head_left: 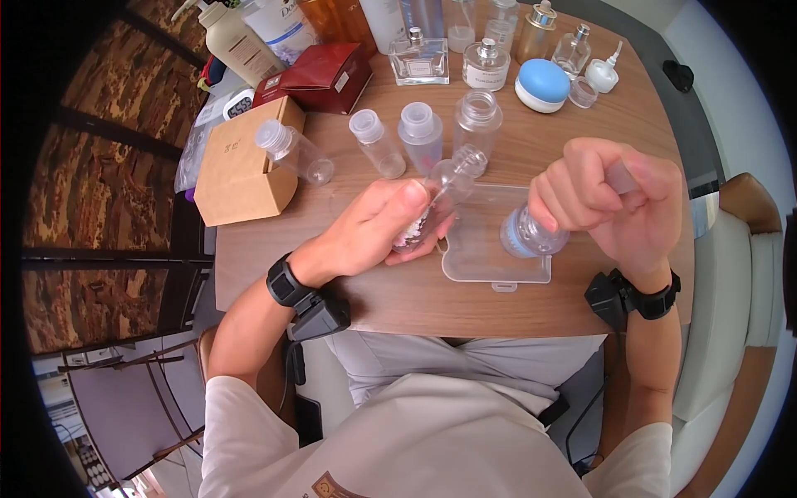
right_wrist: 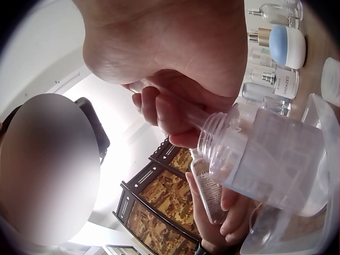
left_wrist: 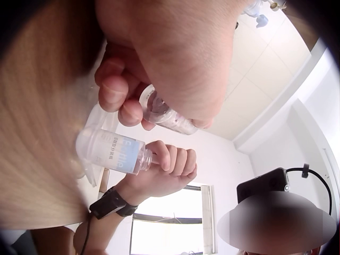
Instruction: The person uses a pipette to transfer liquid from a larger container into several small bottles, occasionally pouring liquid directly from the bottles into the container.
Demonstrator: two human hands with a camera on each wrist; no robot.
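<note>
My left hand (head_left: pixel 365 224) grips a clear bottle (head_left: pixel 449 179) with printed text, its neck leaning away and to the right. In the right wrist view the lettering on this bottle (right_wrist: pixel 209 190) shows on its side. My right hand (head_left: pixel 610 195) has curled fingers round a slim translucent tube (right_wrist: pixel 194 113), which reaches down to the mouth of a second clear bottle. That second bottle (head_left: pixel 520 235) bears a pale blue label (left_wrist: pixel 125 154) and stands uncapped in a clear plastic tray (head_left: pixel 465 272). Part of the tube is hidden by the fingers.
Beyond the hands stand several clear bottles (head_left: pixel 420 137), one leaning (head_left: pixel 299 156) by a cardboard box (head_left: pixel 241 170). Behind them are a dark red box (head_left: pixel 332 79), perfume bottles (head_left: pixel 419 62), a blue-lidded jar (head_left: pixel 542 85) and pump bottles (head_left: pixel 237 41).
</note>
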